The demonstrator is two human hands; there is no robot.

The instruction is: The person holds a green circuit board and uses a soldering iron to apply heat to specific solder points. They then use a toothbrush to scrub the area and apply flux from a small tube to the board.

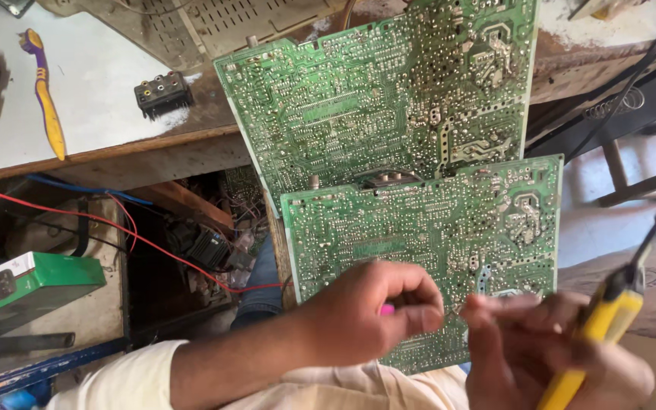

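A worn wooden workbench with a white-painted top point(100, 91) fills the upper part of the room's view, and across its front edge lies a large green printed circuit board, solder side up point(389, 83), tilted so its lower corner overhangs the bench. Just below it, overlapping its bottom edge, a second green circuit board of the same kind point(427, 228) sits propped toward the person, also showing its silvery solder points. Off to the left, on a lower shelf, rests a green and white cardboard box point(36, 285), with a red wire point(115, 228) running from the far left across the dark gap under the bench toward the lower board. On the bench top lie a yellow and purple toothbrush point(45, 95) and a small black connector block with round sockets point(162, 93), well apart from each other. The person's left hand point(370, 311) is curled over the lower board's bottom edge, thumb and fingers pinched around a small pink object point(386, 309) (only a sliver of it shows). The right hand point(548, 353) is blurred, closed around a yellow-handled soldering iron point(605, 326) whose dark shaft points up to the right, with its fingertips reaching toward the left hand near the board.
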